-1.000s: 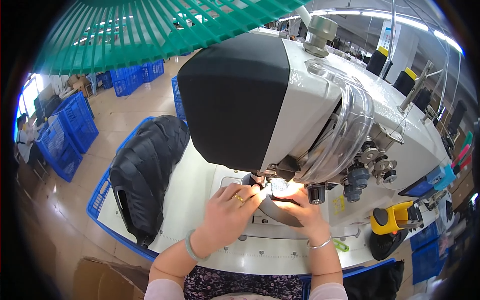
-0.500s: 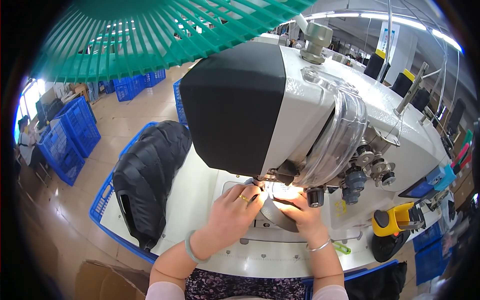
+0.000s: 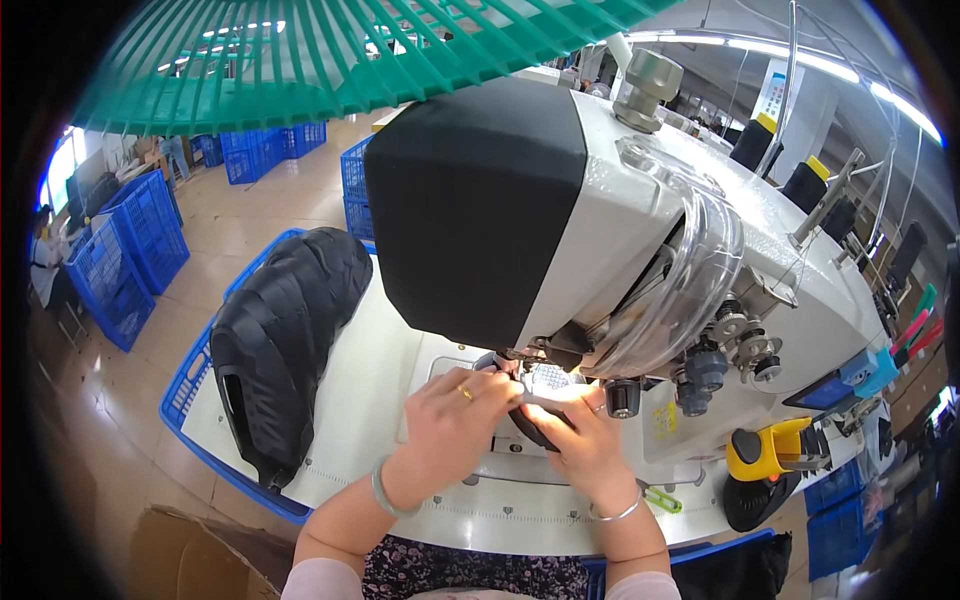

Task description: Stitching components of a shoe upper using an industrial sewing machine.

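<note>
Under the head of a white and black sewing machine, both my hands grip a small dark fabric piece with a pale grey edge. A blue-and-white checked patch shows on its lit upper side. My left hand, with a ring and a pale green bangle, pinches the left end near the needle area. My right hand, with a silver bangle, is closed on the right side, thumb and fingers around the edge. The needle itself is hidden by the machine head and my fingers.
A row of overlapping black shoe-upper pieces lies on the left of the white table, above a blue crate. Right of my hands are a light green thread snipper and a yellow holder. A green fan guard overhangs.
My hands have shifted slightly left in view, and the fabric piece is turned and bent up. Its checked patch is now plainer to see. The whole view has moved a little.
</note>
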Available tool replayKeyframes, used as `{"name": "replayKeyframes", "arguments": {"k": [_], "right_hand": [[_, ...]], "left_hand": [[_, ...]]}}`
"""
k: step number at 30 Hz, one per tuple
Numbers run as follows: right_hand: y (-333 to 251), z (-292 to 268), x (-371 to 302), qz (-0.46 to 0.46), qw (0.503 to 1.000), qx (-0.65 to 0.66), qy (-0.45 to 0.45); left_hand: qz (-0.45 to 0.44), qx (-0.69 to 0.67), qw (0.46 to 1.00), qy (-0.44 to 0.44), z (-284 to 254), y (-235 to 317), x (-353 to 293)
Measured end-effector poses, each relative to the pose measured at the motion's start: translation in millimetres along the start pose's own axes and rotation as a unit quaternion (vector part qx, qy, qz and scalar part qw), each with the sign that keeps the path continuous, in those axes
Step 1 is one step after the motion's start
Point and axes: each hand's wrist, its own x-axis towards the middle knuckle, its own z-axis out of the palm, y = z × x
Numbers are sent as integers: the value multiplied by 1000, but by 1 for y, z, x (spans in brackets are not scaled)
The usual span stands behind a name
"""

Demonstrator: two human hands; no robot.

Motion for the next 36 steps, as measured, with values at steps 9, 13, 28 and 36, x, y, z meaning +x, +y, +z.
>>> {"name": "replayKeyframes", "arguments": {"k": [9,13,28,36], "right_hand": [[-3,-11,4,1,1000,14,1],[-7,-9,4,1,1000,3,3],[-30,3,3,36,998,-54,19],[-35,1,8,87,995,-52,6]], "left_hand": [[7,38,996,-76,-11,15,-3],[8,48,995,-83,-13,14,-2],[68,36,992,-101,-19,3,5],[-95,-73,992,-50,-5,1,8]]}}
